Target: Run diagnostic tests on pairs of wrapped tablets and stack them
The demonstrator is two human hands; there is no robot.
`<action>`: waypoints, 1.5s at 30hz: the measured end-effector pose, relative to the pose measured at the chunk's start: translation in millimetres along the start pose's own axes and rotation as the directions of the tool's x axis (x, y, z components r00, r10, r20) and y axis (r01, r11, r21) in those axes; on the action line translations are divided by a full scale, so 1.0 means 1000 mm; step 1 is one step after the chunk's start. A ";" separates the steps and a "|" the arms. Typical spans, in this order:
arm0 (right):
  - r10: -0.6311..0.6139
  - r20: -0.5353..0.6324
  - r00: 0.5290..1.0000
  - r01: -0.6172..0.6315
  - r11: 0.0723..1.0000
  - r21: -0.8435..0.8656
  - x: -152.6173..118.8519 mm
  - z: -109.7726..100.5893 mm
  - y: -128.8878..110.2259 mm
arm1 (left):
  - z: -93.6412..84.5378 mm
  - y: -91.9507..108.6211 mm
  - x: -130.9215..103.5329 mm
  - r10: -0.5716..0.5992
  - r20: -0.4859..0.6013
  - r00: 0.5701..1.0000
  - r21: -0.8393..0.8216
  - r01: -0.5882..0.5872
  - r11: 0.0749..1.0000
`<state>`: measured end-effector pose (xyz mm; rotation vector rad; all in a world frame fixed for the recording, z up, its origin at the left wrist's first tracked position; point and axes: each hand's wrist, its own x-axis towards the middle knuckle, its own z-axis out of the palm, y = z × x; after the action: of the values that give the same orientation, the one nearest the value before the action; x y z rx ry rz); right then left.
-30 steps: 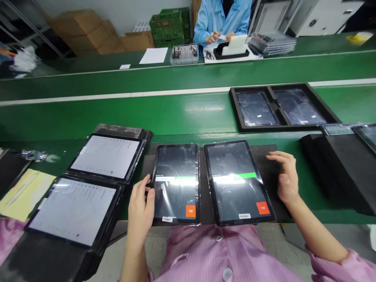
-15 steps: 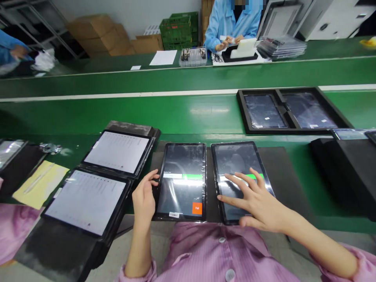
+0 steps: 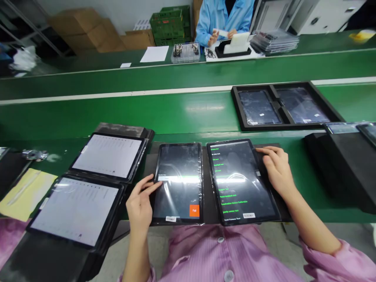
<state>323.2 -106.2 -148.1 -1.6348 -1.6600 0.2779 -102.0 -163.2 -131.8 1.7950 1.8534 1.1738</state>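
Two film-wrapped black tablets lie side by side on a dark mat (image 3: 207,203) in front of me. The left tablet (image 3: 178,183) shows a white bar and an orange Fail button. Its screen's left edge is touched by a fingertip of my left hand (image 3: 140,204). The right tablet (image 3: 241,181) shows a list of green text lines. Against its upper right edge rests my right hand (image 3: 275,167), fingers curled and gripping nothing.
Two tablets with white screens (image 3: 107,156) (image 3: 75,209) sit on black holders at left, beside a yellow paper (image 3: 25,194). A black tray (image 3: 286,125) holding two dark tablets lies on the green belt. Black foam blocks (image 3: 340,168) stand at right. A person in blue (image 3: 223,17) works across the belt.
My right hand left the right tablet's screen and went to its upper right edge. That screen switched from a Fail-button view to a green text list. My left fingertip moved onto the left screen.
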 end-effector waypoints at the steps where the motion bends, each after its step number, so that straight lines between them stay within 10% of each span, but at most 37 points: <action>1: 0.007 0.002 1.000 -0.007 0.999 -0.033 0.001 0.001 0.002 | -0.002 0.001 0.002 0.067 0.065 0.996 0.020 -0.068 0.997; 5: 0.035 -0.004 0.999 -0.035 0.998 -0.042 0.003 0.003 0.006 | -0.004 -0.004 0.009 0.162 0.153 0.975 -0.055 -0.155 0.986; 11: 0.017 -0.010 1.000 -0.016 0.993 0.118 0.001 -0.006 -0.005 | 0.003 -0.015 0.020 -0.113 0.002 0.994 -0.189 0.111 0.976; 20: -0.379 0.298 0.876 0.320 0.919 0.230 -0.006 -0.016 -0.014 | -0.022 -0.030 0.024 0.331 0.339 0.881 -0.048 -0.335 0.941; 27: -0.151 0.174 0.973 0.130 0.984 0.125 -0.005 -0.010 -0.009 | -0.015 -0.010 0.050 0.218 0.464 0.859 0.136 -0.312 0.940; 33: -0.067 0.057 0.996 0.063 0.996 0.067 -0.001 -0.002 0.002 | -0.021 0.018 0.084 0.249 0.612 0.750 0.114 -0.396 0.911; 45: 0.103 0.051 0.993 -0.100 0.993 -0.064 0.011 0.005 0.028 | 0.078 0.099 0.149 0.194 0.866 0.461 0.146 -0.604 0.783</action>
<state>342.5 -90.2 -165.7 -1.7753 -1.6423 0.3273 -4.3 -9.7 -62.2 2.5226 1.1355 -0.1608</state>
